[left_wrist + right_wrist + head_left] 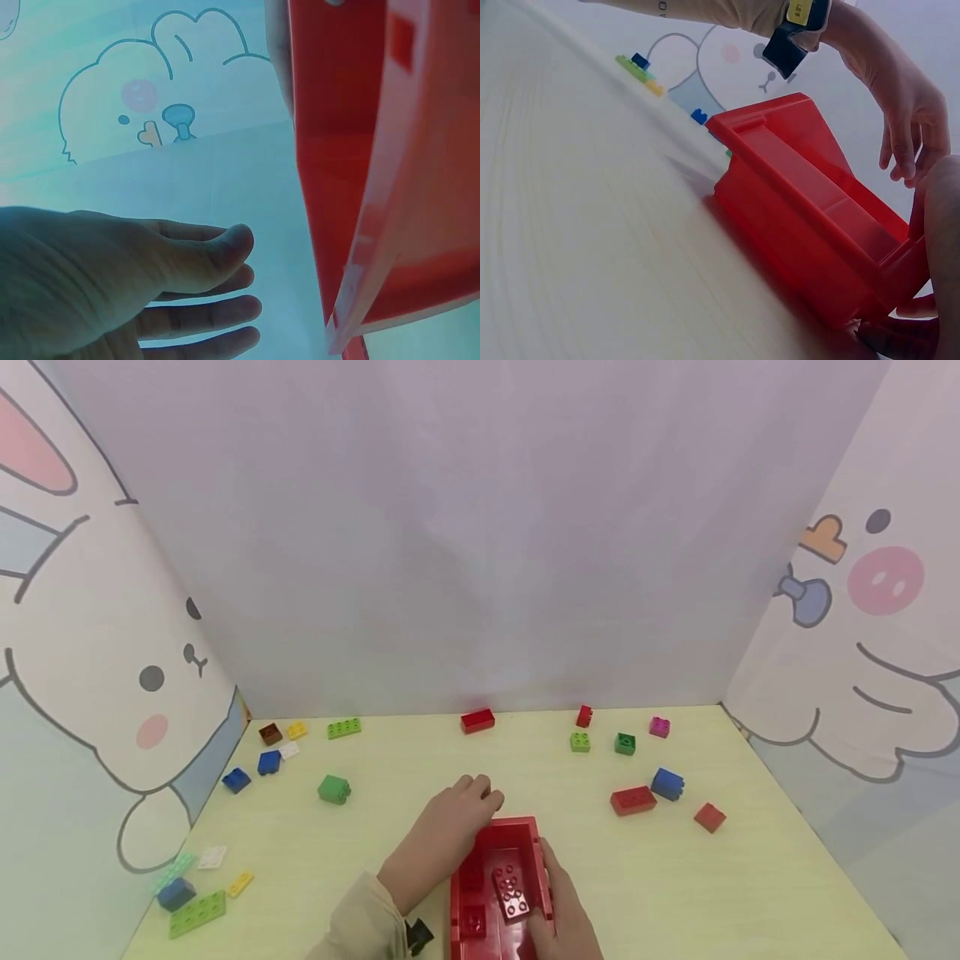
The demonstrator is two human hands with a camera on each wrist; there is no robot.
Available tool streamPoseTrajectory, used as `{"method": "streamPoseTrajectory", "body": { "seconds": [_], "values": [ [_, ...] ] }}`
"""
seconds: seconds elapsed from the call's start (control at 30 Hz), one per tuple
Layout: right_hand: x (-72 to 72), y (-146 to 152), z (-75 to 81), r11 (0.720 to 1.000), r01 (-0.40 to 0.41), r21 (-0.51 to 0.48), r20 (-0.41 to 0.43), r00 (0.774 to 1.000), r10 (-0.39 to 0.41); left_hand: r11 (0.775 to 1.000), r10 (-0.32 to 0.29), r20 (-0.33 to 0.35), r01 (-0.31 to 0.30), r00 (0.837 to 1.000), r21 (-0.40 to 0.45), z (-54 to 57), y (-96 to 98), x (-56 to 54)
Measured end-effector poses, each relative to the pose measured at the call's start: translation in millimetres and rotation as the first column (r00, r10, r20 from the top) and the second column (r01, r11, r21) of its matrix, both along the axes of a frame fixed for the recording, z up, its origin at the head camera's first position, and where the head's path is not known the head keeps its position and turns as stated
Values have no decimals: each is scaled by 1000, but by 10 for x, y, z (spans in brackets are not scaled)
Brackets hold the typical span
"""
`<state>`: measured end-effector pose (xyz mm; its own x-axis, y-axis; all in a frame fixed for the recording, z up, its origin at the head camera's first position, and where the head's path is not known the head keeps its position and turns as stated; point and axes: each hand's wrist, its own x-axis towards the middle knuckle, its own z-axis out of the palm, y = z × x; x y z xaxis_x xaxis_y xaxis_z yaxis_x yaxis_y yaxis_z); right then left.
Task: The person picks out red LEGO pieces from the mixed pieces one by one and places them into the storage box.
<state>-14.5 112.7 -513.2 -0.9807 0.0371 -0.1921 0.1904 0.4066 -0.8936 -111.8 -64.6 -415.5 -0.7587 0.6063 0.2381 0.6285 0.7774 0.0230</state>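
A red open-topped plastic box (510,832) stands at the front middle of the table, with a red toy brick (512,893) inside it. My right hand (567,914) grips the box's right wall, thumb over the rim and fingers outside. Above the box's far left corner is my left hand (454,827). Its fingers look loosely bent and hold nothing in the left wrist view, where the hand (180,285) is beside the box (337,150). The right wrist view shows the box's (795,247) side wall, tilted in that picture.
Loose bricks lie around the table (420,760): a green brick (333,789) to the left, a red brick (633,800) and a blue brick (667,783) to the right. Several plates and bricks lie along the left edge. A small black piece (418,936) is near the left sleeve.
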Motion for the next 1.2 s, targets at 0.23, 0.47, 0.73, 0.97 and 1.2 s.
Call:
{"method": "streamPoseTrajectory", "body": {
  "seconds": [0.23,0.47,0.73,0.97,1.2],
  "values": [
    [-13,-5,-17,1000,7,-5,4,1000,-7,999,9,0,-9,1000,49,-15,-12,-113],
    [-6,-12,-10,1000,5,-17,7,1000,-5,999,19,13,-20,1000,36,-42,-4,-261],
    [-5,-16,5,999,10,-35,15,1000,-9,998,60,52,-60,997,8,-40,-15,-379],
    [-12,-15,14,1000,17,-26,17,1000,-17,997,76,44,-75,996,-18,-44,0,-474],
    [-2,-25,13,1000,20,-20,12,1000,-19,998,63,54,-63,997,-9,10,17,-555]
  ]
}}
